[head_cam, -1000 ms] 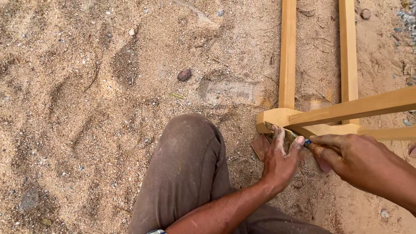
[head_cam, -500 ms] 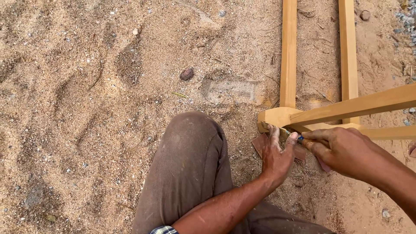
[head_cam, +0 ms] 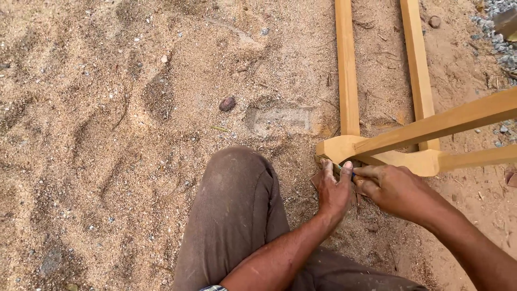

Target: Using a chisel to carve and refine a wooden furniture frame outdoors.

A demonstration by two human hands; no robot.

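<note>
A pale wooden frame (head_cam: 347,81) of slats lies on the sand, its rounded corner (head_cam: 339,148) pointing toward me. Just below that corner my left hand (head_cam: 334,191) has its fingers against the wood and its thumb raised against a thin tool (head_cam: 344,170) with a bluish tip. My right hand (head_cam: 396,188) comes in from the right and is closed around the other end of that tool, touching the left hand. A flat brown scrap (head_cam: 315,180) shows under my left fingers. My bent knee in brown trousers (head_cam: 237,205) is to the left of both hands.
Loose sand with footprints (head_cam: 134,134) covers the ground. A dark pebble (head_cam: 227,103) lies at centre. Grey gravel (head_cam: 498,37) sits at the top right. More slats of the frame (head_cam: 441,125) cross above my right hand.
My right hand has moved left along the frame's lower edge until it meets the left hand. The left hand has stayed at the rounded corner.
</note>
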